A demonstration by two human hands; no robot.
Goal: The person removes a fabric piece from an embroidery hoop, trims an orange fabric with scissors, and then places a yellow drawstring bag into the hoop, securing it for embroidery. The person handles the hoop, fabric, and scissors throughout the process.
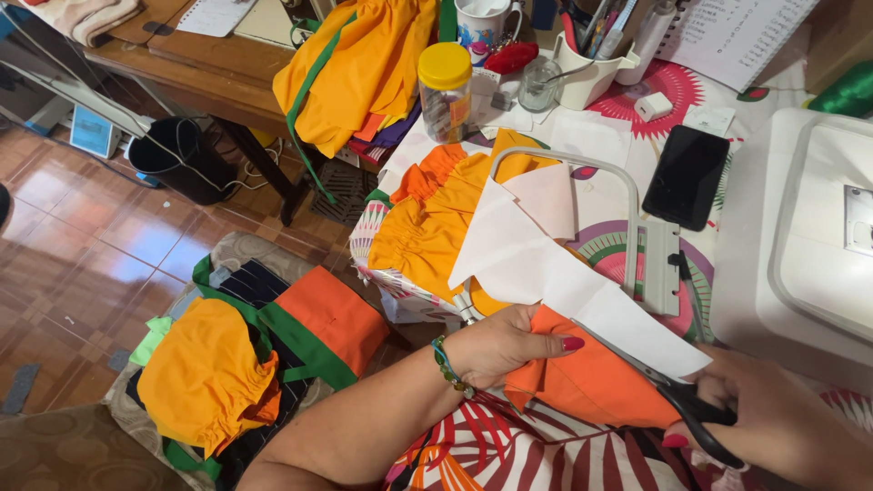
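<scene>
Orange cloth (591, 386): lying at the near edge of the worktop (627, 195), under a white paper pattern (536, 264), both being cut together.
Left hand (505, 345): pressing down on the orange cloth, fingers closed over its edge beside the paper.
Right hand (782, 423): gripping black-handled scissors (677, 391), fingers through the loops, blades pointing left along the paper's lower edge.
Yellow-orange gathered fabric (427, 223): lying just behind the paper, hanging over the worktop's left edge.
Black phone (687, 177): resting face up farther back on the patterned cover.
Jar with yellow lid (445, 91): standing upright near the back.
Sewing machine (805, 236): sitting at the right.
Floor pile (245, 364): orange, yellow and green pieces lying on a cushion.
</scene>
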